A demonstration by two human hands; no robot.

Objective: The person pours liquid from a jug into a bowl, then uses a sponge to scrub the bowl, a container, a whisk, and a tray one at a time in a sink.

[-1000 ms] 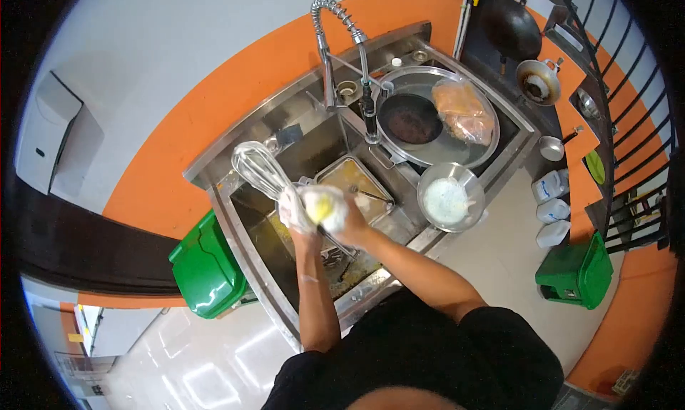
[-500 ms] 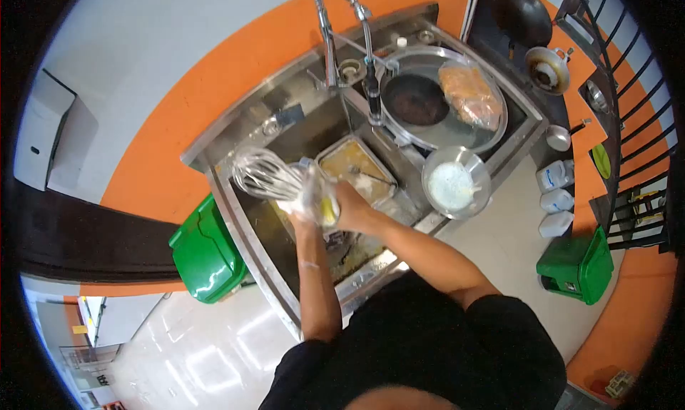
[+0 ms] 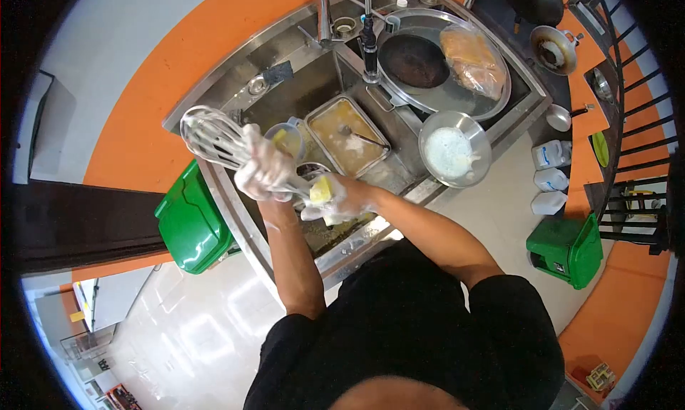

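Observation:
Covered in white suds, my left hand (image 3: 264, 166) is closed round a wire whisk (image 3: 211, 136) just below its wires, which point to the upper left. My right hand (image 3: 349, 198), also soapy, is closed on a yellow sponge (image 3: 321, 190) at the handle end of the whisk. Both hands are above the sink (image 3: 303, 89). Below them in the sink are a rectangular metal tray (image 3: 332, 152) of cloudy yellowish water with a ladle (image 3: 365, 137) in it, and a clear plastic container (image 3: 287, 140).
A metal bowl (image 3: 483, 169) of foamy liquid sits at the sink's right edge. Behind it, a large round tray (image 3: 464, 110) bears a dark pan (image 3: 414, 60) and a bagged orange item (image 3: 472, 60). The faucet (image 3: 369, 46) rises at the back. Green bins (image 3: 194, 221) flank the sink.
My hands, close together before, are now farther apart along the whisk. The whisk has shifted left in view, and the sponge shows more clearly. The camera view has also shifted.

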